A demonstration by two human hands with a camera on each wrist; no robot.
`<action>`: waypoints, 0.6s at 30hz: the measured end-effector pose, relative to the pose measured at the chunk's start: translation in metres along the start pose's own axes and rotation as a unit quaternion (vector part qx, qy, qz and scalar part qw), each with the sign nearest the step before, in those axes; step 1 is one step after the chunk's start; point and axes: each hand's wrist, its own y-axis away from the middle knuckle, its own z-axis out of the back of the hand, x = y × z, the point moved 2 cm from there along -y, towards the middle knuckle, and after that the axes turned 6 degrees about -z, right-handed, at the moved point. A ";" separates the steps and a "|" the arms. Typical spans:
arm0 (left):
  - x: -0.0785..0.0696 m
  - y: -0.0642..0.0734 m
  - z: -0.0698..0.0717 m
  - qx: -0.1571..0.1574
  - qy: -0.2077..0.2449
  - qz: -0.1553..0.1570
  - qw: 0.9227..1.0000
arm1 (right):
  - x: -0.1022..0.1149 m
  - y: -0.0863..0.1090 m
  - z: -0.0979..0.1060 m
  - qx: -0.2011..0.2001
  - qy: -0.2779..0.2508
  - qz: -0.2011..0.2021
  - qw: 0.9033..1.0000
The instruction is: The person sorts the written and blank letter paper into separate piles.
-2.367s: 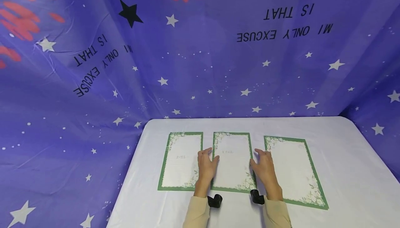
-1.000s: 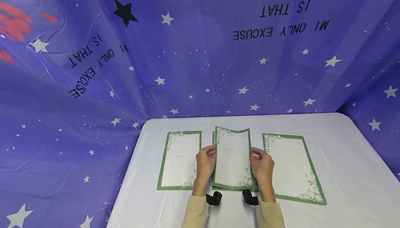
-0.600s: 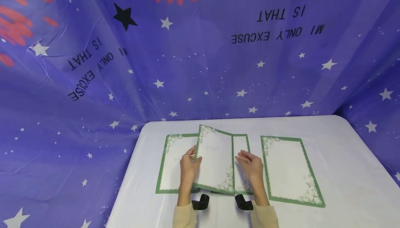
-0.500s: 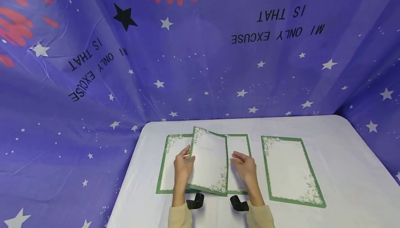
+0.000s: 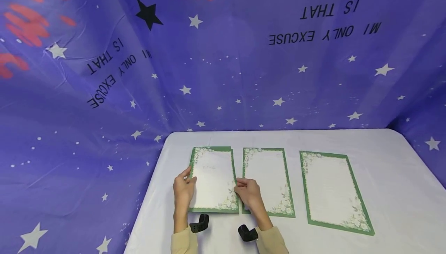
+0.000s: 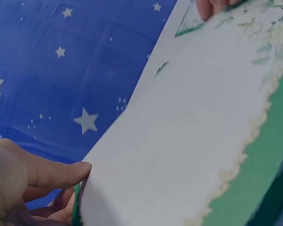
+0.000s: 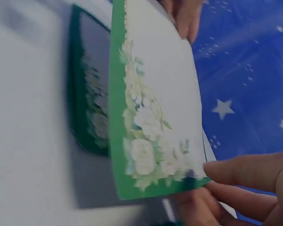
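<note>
A sheet of stationery paper [image 5: 214, 186] with a green, flower-printed border and faint handwriting is held above the left-hand paper, with the border of the paper beneath [image 5: 223, 148] showing at the top. My left hand [image 5: 182, 192] pinches its left edge between thumb and fingers; the left wrist view shows the thumb [image 6: 61, 174] on the sheet's face. On the opposite edge, near the lower corner, my right hand [image 5: 250, 194] pinches with thumb [image 7: 240, 170] above and fingers below. In the right wrist view the sheet [image 7: 160, 89] bows slightly, apart from another bordered paper [image 7: 92, 84] underneath.
A similar bordered paper [image 5: 266, 184] lies in the middle of the white table [image 5: 390, 176], and another [image 5: 334, 192] lies slightly turned on the right. Black camera mounts [image 5: 200, 223] sit by both wrists. A purple star-printed cloth [image 5: 244, 72] hangs behind and beside the table.
The sheet has been lifted off the middle paper and carried left over the left-hand paper. My right hand, apart from it half a second ago, now holds its right edge.
</note>
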 end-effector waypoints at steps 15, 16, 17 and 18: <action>0.032 -0.018 0.011 0.011 -0.060 0.013 0.998 | -0.001 -0.008 -0.041 -0.053 0.042 0.078 0.995; 0.034 -0.021 0.010 0.010 -0.065 0.011 0.998 | -0.001 -0.008 -0.042 -0.060 0.048 0.080 0.994; 0.035 -0.022 0.009 0.012 -0.069 0.014 0.997 | -0.002 -0.009 -0.043 -0.066 0.054 0.081 0.993; 0.036 -0.024 0.008 0.013 -0.073 0.014 0.997 | -0.002 -0.009 -0.044 -0.071 0.059 0.081 0.992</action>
